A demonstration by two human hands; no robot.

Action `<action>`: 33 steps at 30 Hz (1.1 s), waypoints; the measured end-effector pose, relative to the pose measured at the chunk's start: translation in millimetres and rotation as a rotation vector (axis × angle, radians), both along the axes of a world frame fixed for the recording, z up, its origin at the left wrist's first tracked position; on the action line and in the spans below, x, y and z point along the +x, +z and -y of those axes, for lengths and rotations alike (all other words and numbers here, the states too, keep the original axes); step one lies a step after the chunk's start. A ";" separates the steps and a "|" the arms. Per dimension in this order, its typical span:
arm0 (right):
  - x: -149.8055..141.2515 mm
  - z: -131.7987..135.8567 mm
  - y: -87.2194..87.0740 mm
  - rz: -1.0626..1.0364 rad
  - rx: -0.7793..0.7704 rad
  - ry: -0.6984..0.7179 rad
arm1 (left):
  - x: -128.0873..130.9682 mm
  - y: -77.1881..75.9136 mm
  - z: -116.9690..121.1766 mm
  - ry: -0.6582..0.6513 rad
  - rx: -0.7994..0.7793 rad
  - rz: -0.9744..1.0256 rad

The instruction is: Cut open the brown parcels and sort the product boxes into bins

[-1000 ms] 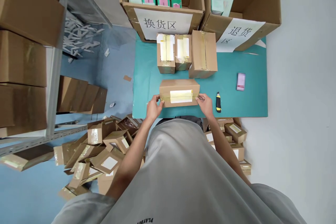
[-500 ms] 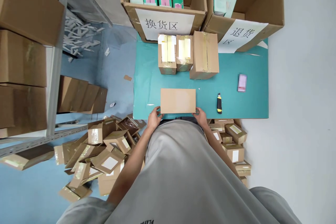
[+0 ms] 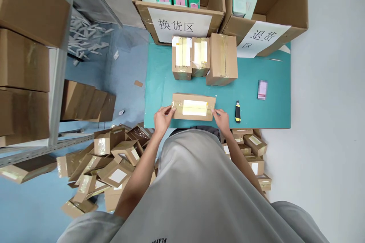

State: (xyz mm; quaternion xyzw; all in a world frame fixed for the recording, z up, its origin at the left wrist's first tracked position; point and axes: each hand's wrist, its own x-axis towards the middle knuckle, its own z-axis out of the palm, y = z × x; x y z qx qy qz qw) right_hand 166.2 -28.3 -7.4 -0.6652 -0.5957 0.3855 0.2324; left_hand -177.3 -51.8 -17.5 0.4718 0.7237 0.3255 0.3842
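Observation:
A small cardboard box [image 3: 194, 117] is at the front edge of the green table, its taped face with a white and yellow label turned up toward me. My left hand [image 3: 163, 120] grips its left end between thumb and fingers. At the opposite end my right hand [image 3: 221, 120] pinches the right side. To the right of it a black and yellow utility knife [image 3: 237, 112] lies on the table. Three taped cardboard boxes, a left one [image 3: 181, 59], a middle one [image 3: 200, 57] and a larger right one [image 3: 223, 59], stand behind it.
Two big open cartons, one on the left [image 3: 145, 17] and one on the right [image 3: 296, 30], hold green and white product boxes at the table's back. A blurred phone-like object [image 3: 262, 90] lies right. Shelving [image 3: 58, 95] with cartons stands left; discarded boxes [image 3: 118, 176] cover the floor.
The small box has been turned over: its plain face showed before, and the taped, labelled face shows now. Both hands have moved slightly up along its ends.

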 end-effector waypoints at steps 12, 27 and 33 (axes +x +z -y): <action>12.2 27.8 -51.4 -0.270 -0.250 0.003 | -4.7 -43.3 34.3 0.062 -0.139 0.327; -6.5 -50.0 -28.0 -0.009 -0.269 -0.025 | 1.5 -29.5 -32.4 0.066 -0.229 0.110; -11.9 -50.3 -40.0 -0.042 -0.295 -0.044 | 3.0 -38.7 -30.5 0.071 -0.270 0.115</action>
